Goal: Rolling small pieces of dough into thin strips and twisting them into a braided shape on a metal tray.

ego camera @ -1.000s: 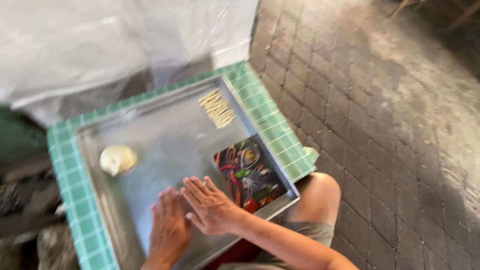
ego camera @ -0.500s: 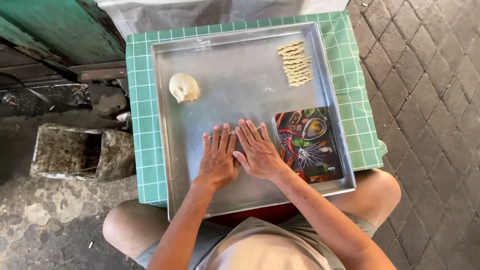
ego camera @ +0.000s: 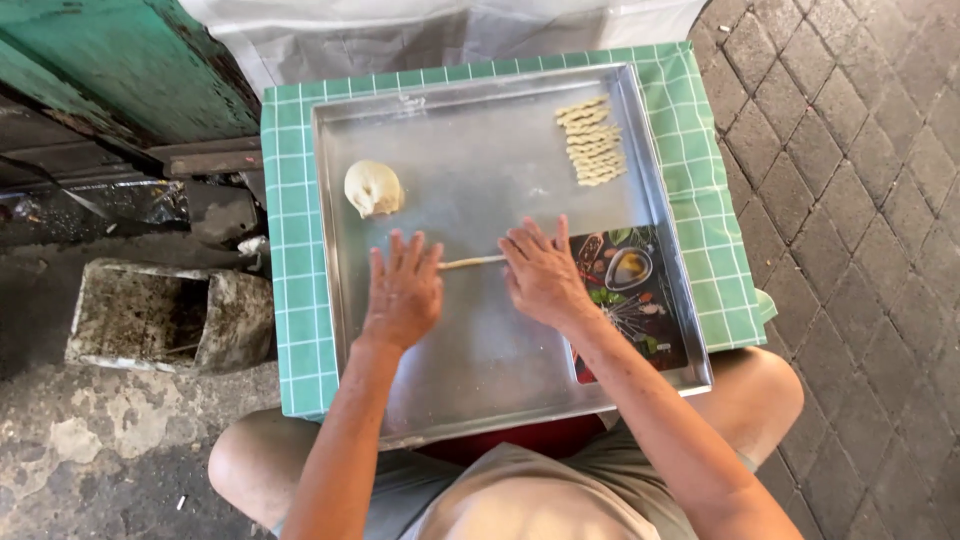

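Note:
A large metal tray (ego camera: 480, 150) lies on a green checked cloth (ego camera: 290, 200) over my knees. My left hand (ego camera: 402, 292) and my right hand (ego camera: 542, 272) lie flat on the tray, fingers spread, a little apart. A thin rope of pale dough (ego camera: 472, 262) stretches between them, its ends under both palms. A lump of dough (ego camera: 373, 188) sits on the tray beyond my left hand. Several twisted dough pieces (ego camera: 593, 141) lie in a row at the tray's far right.
A dark printed mat with pictures of food (ego camera: 630, 300) lies in the tray's near right corner. A dirty grey concrete block (ego camera: 165, 315) stands on the ground to the left. A green wooden board (ego camera: 120, 70) is at the far left; brick paving (ego camera: 860, 200) runs along the right.
My hands were close together half a second ago and have slid apart, so the dough rope now shows between them. The view has steadied over the tray.

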